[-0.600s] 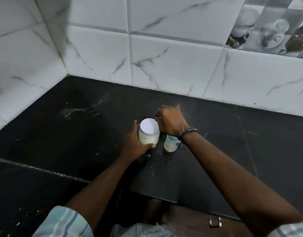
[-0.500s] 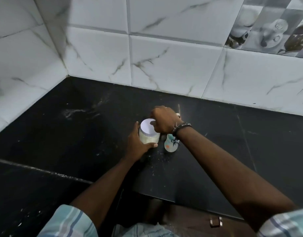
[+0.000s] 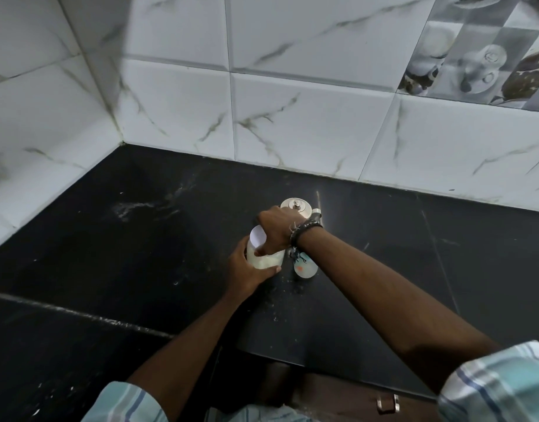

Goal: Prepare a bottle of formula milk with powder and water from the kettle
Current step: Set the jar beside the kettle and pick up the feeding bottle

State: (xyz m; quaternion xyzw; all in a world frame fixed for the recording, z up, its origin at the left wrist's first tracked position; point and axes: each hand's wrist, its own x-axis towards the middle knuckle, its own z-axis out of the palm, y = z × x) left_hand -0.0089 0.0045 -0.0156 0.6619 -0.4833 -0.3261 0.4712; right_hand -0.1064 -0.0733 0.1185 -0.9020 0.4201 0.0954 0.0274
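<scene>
Since the earlier frames the right hand [image 3: 272, 231] has slid from behind the jar onto its top, uncovering the round steel kettle lid with its small knob [image 3: 295, 206] just behind the wrist. That hand now sits knuckles-up over the white round lid [image 3: 257, 234] of the translucent plastic jar of pale powder [image 3: 263, 260], fingers curled down around the lid's rim, forearm reaching in diagonally from the lower right with a dark braided band [image 3: 304, 228] at the wrist. The left hand [image 3: 246, 271] wraps the jar's body from the near left side, thumb up along the left wall and fingers curled under its front, forearm rising from the bottom centre. The jar stands on the black stone bench [image 3: 140, 239], near the middle. Just right of it, partly under the right wrist, stands the small clear baby bottle with pale blue and orange print [image 3: 304, 268]; whether it touches the jar is hard to tell. White specks of powder dot the bench around both.
</scene>
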